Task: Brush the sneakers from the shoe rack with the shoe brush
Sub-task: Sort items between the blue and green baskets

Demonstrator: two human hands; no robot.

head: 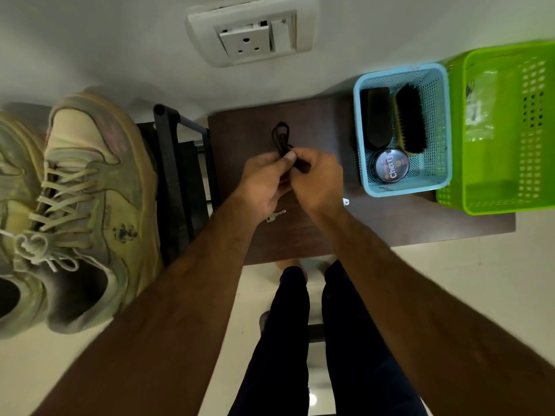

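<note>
Fingers (271, 162) of the left hand (261, 187) and of the right hand (318, 181) are curled in, pinching a black cord (280, 135) between them over the dark surface (375, 226). The cord's loop sticks out past the fingertips toward the wall.

At far left the two pale, smudged sneakers (90, 205) sit side by side with laces tied, on a light shelf top. Just right of them stands the black rack (177, 181) frame. A small key (274, 217) lies on the surface under the left wrist.

Right of the hands, well apart from them, a blue basket (402, 189) rests on the surface. Inside it lie a dark oblong item (377, 118), the brush (410, 118) on its side with black bristles showing, and a round tin (390, 169) near the front. A green basket (495, 207) stands touching the blue one at far right. A wall socket (252, 34) sits above the hands.
</note>
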